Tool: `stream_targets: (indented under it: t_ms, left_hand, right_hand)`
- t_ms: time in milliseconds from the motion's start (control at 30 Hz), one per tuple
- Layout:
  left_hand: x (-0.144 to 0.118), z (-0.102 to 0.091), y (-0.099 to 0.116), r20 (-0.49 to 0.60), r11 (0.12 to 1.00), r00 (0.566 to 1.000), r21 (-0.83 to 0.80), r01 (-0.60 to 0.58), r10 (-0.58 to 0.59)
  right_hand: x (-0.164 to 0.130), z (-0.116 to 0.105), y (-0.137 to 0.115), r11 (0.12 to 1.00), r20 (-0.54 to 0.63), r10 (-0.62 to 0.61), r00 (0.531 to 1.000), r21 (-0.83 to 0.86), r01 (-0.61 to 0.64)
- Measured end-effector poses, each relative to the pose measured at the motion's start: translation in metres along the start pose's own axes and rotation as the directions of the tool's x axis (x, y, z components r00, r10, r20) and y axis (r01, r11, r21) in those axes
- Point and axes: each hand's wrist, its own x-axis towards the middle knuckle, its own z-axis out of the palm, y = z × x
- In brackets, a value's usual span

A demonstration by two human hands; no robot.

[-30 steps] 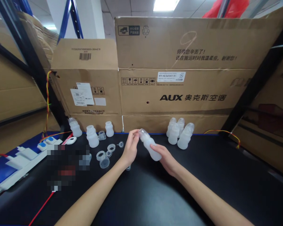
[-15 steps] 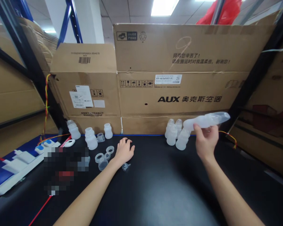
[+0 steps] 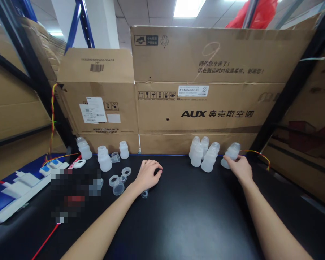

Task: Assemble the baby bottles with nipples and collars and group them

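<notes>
In the head view, the right hand point(image 3: 234, 164) grips a tilted bottle point(image 3: 233, 148) near three o'clock from the loosely curled, empty-looking left hand point(image 3: 148, 174), seemingly for placement beside the standing group point(image 3: 196, 156) at its nine o'clock, and release calls for a steady base.

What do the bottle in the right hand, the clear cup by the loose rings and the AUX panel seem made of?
Bottle: probably plastic or silicone; milky, translucent.
Clear cup: likely plastic; smooth, dark table showing through.
AUX panel: cardboard; matt brown with fold lines.
</notes>
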Motion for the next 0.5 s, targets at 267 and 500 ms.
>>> stream_targets:
  t_ms: [267,500]
  left_hand:
    - [-0.002,0.001,-0.027,-0.246,0.813,0.888,0.362,0.456,-0.389]
    - [0.000,0.003,-0.036,-0.142,0.866,0.916,0.299,0.400,-0.374]
  right_hand:
    - [0.010,0.019,0.011,0.988,0.100,-0.151,0.983,0.056,0.146]
    - [0.010,0.024,0.011,0.969,0.164,-0.218,0.962,0.152,0.194]
